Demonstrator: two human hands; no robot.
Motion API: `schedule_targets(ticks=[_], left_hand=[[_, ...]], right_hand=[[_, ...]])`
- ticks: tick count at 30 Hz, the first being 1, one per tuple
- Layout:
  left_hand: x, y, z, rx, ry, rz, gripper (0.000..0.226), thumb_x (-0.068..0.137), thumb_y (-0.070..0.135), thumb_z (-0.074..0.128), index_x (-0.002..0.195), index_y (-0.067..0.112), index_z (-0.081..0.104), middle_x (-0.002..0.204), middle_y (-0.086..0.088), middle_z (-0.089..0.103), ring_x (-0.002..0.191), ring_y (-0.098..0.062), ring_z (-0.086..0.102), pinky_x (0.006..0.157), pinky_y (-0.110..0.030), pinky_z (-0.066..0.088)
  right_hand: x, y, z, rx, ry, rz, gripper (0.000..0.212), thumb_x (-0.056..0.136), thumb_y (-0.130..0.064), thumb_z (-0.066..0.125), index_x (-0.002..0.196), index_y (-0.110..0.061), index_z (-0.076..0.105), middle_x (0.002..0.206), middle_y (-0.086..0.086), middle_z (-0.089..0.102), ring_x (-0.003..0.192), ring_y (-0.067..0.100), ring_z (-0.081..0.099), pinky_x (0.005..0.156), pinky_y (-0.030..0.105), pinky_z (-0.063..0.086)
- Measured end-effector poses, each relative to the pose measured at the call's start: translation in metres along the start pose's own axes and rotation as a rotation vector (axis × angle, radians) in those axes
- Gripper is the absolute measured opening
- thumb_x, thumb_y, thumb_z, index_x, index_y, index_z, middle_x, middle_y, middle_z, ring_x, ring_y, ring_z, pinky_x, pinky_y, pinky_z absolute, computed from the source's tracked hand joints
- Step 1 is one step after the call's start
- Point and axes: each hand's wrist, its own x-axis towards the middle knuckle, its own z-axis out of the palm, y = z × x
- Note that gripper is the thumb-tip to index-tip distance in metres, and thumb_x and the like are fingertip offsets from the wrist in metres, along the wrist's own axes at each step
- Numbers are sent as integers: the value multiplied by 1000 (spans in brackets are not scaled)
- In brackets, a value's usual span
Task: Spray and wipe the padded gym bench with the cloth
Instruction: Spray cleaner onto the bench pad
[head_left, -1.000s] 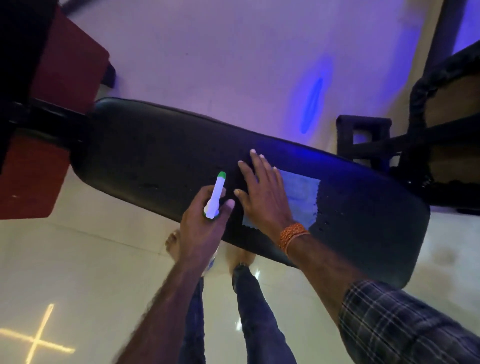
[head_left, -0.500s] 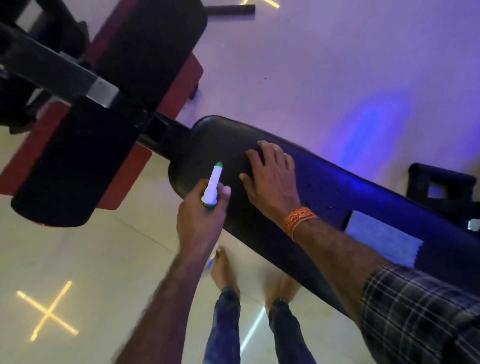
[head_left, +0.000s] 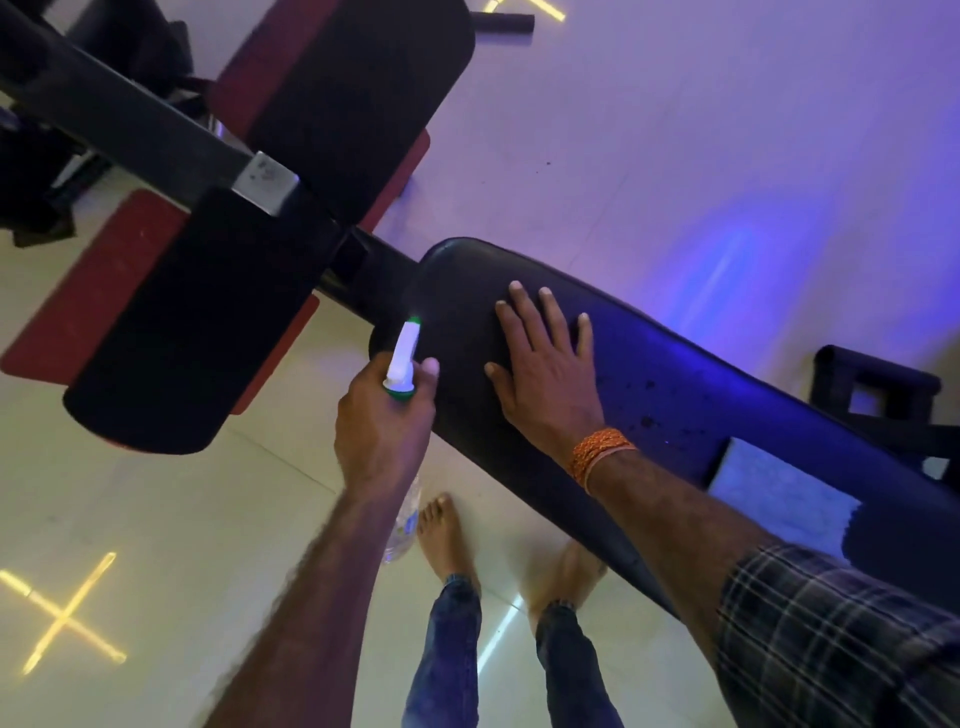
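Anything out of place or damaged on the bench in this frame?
The blue cloth lies on the bench pad beside the forearm, untouched, while the right hand rests flat and bare on the pad. Dark specks dot the pad near the wrist: droplets or pits, cannot tell. The left hand grips the spray bottle.

The black padded bench (head_left: 675, 374) stands on a pale tiled floor (head_left: 156, 519). A light cloth (head_left: 779, 493) lies flat on it, well apart from the right hand (head_left: 545, 374) resting there.
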Motion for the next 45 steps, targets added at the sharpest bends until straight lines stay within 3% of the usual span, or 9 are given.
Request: schedule_targets(ticks=[4, 7, 11, 17, 21, 32, 35, 41, 45], left_hand=[[-13, -19, -16, 23, -20, 0, 18, 97, 51, 61, 98, 34, 65, 70, 4, 62, 74, -35, 70, 75, -49, 58], [-25, -34, -23, 19, -18, -22, 19, 97, 48, 62, 89, 32, 59, 70, 4, 61, 72, -35, 70, 74, -48, 59], [-39, -47, -26, 86, -35, -53, 24, 96, 45, 62, 76, 33, 54, 68, 7, 60, 75, -37, 69, 70, -41, 55], [-58, -35, 0, 136, -104, 20, 21, 94, 49, 63, 84, 32, 59, 72, 6, 63, 75, -31, 64, 65, -37, 47], [-62, -4, 36, 11, -166, 91, 20, 93, 48, 65, 96, 28, 67, 83, 1, 71, 80, -34, 70, 73, -44, 58], [-88, 46, 103, 172, -237, 213, 25, 90, 50, 67, 89, 25, 65, 76, 7, 63, 86, -33, 67, 68, -35, 48], [-102, 39, 104, 142, -302, 225, 21, 91, 48, 67, 91, 27, 66, 74, 5, 65, 81, -33, 69, 70, -40, 54], [-119, 5, 76, 123, -138, 67, 18, 93, 49, 66, 89, 32, 65, 71, 0, 65, 78, -37, 70, 77, -45, 57], [-131, -19, 55, 227, -103, 12, 26, 93, 48, 65, 75, 32, 57, 67, 7, 60, 76, -33, 65, 68, -38, 48]], right_hand=[[-15, -17, 11, -31, -34, -83, 76, 100, -45, 53, 164, -21, 18, 175, 1, 3, 161, 33, 1, 124, 68, 7], [-31, -25, 22, -80, -53, -161, 78, 98, -43, 56, 164, -24, 19, 175, 0, 6, 161, 31, 5, 125, 67, 12], [-39, -19, 19, -29, -25, -90, 71, 99, -36, 57, 162, -25, 25, 175, 1, 10, 161, 29, 9, 126, 61, 17], [-72, 20, 10, -33, -12, 40, 68, 101, -38, 56, 161, -26, 26, 174, 2, 11, 160, 28, 13, 124, 57, 21], [-82, 61, -3, -39, 4, 205, 66, 102, -43, 53, 160, -26, 27, 173, 1, 14, 158, 27, 16, 121, 53, 26], [-123, 110, -7, -24, -33, 269, 72, 100, -41, 56, 162, -22, 23, 174, 2, 9, 159, 27, 13, 121, 52, 27], [-133, 107, -4, 4, -71, 259, 76, 99, -40, 58, 162, -20, 20, 175, 4, 5, 160, 29, 8, 123, 55, 22], [-151, 98, 0, -2, -124, 142, 78, 98, -37, 61, 162, -18, 21, 174, 6, 5, 159, 33, 9, 124, 57, 24], [-156, 98, 0, -15, -138, 105, 80, 99, -37, 62, 163, -18, 19, 174, 8, 4, 159, 35, 8, 125, 58, 23]])
